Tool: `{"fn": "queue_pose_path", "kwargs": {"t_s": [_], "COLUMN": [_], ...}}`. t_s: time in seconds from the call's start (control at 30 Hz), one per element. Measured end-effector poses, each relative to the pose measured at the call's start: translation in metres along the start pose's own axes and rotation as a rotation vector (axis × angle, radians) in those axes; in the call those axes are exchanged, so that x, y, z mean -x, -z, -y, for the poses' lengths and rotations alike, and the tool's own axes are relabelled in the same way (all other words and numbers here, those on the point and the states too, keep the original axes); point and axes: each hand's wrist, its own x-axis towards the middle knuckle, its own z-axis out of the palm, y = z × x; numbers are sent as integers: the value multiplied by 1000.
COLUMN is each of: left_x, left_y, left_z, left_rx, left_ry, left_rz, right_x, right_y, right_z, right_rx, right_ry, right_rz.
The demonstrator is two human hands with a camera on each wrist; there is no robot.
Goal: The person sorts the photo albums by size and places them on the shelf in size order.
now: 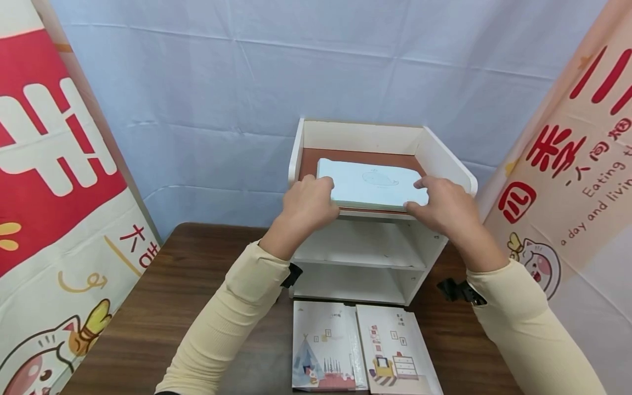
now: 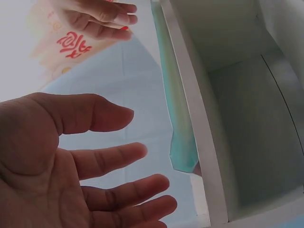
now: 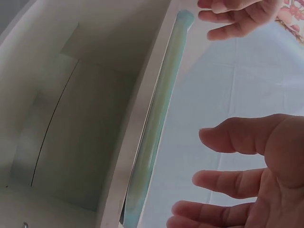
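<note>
One pale blue rectangular pad [image 1: 370, 184] with a thin line drawing of a round-bodied animal on its upper face lies flat in the top tier of a white open-fronted shelf unit [image 1: 446, 159]. It rests above the reddish-brown base panel [image 1: 355, 155], its long front side near the tier's front edge; both wrist views show a blue-green edge.

At the pad's left end is the left hand [image 1: 308, 206], and at the right end the right hand [image 1: 444, 206]. Each has its thumb and fingers apart rather than clamped on anything; the wrist views show them spread, with space visible between the digits and the pad. In the head view both overlap its ends, so contact there cannot be told.

Both arms wear cream ribbed sleeves [image 1: 237, 312], with a black strap mount [image 1: 461, 291] at the right cuff. Below the top tier, the unit has two lower compartments. It stands on a dark brown wood-grain bench [image 1: 197, 274]. In front of it, two pale illustrated booklets lie side by side: one with a blue tent picture [image 1: 316, 340], the other with a yellow armchair picture [image 1: 395, 351]. A light blue creased cloth [image 1: 197, 82] hangs behind.
</note>
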Motion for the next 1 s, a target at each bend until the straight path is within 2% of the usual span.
{"fn": "queue_pose_path", "kwargs": {"t_s": [0.2, 0.47, 0.77, 1.0], "left_x": [8, 22, 34, 44], "left_y": [-3, -7, -19, -28], "left_z": [6, 17, 30, 35], "left_rx": [10, 34, 66, 44], "left_ry": [-13, -26, -7, -24], "left_rz": [33, 29, 54, 47], "right_x": [10, 27, 43, 56], "right_y": [-3, -8, -14, -25], "right_z": [0, 2, 3, 4], "right_rx": [-14, -48, -73, -116], "right_ry": [26, 62, 128, 152], "right_rz": [-7, 7, 14, 31]}}
